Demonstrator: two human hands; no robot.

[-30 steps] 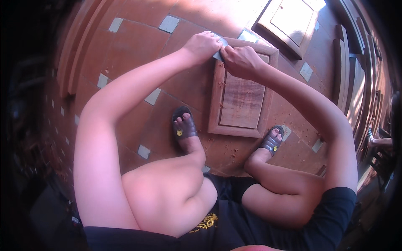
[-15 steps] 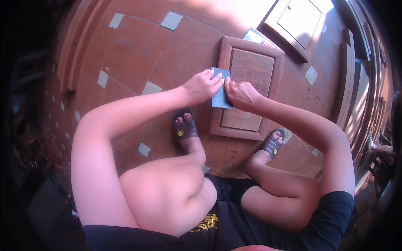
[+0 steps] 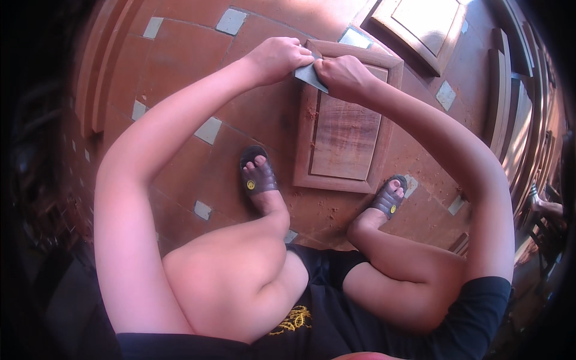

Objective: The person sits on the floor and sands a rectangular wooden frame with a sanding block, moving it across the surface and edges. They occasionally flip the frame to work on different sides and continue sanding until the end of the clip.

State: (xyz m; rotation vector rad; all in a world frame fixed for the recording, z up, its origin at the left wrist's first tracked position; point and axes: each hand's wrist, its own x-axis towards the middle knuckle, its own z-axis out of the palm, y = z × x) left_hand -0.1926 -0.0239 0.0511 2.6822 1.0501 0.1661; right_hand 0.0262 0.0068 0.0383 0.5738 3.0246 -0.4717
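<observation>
A small framed wooden door panel (image 3: 347, 141) lies flat on the floor in front of my feet. Over its far left frame corner, a thin grey rectangular card scraper (image 3: 311, 78) is tilted between my two hands. My left hand (image 3: 279, 60) closes its fingers on the scraper's left edge, just beyond the panel's left side. On the other edge, my right hand (image 3: 345, 77) is curled with the thumb pressed against it, above the panel's far end. Small reddish wood shavings lie on the panel's left frame piece. The scraper's lower edge partly hides the frame; I cannot tell exactly where it touches.
A second framed panel (image 3: 417, 30) lies farther off at the right, partly in bright sun. Long boards (image 3: 501, 96) lie along the right side, and more long timber pieces (image 3: 102, 72) along the left. My sandalled feet (image 3: 259, 171) flank the panel's near end on the tiled floor.
Both hands have moved away from me with the scraper, from the panel's left middle to its far left corner. The scraper is tilted more, and shavings now show on the left frame piece.
</observation>
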